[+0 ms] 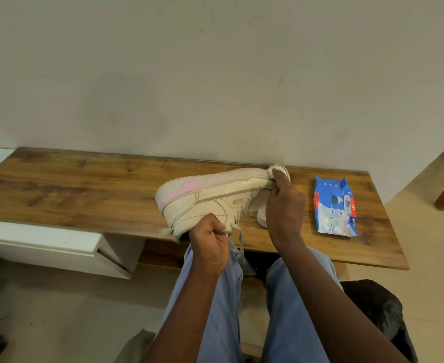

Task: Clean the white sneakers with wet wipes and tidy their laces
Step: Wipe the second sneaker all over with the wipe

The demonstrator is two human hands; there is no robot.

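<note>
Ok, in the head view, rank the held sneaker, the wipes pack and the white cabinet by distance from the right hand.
1. The held sneaker: touching; the right hand pinches a wipe onto its toe.
2. The wipes pack: close by, on the right.
3. The white cabinet: far off, on the left.

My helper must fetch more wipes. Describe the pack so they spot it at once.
Look at the long wooden bench against the wall. Near its right end, right of the held sneaker, lies a flat pack. It is the only blue and white thing there.
</note>
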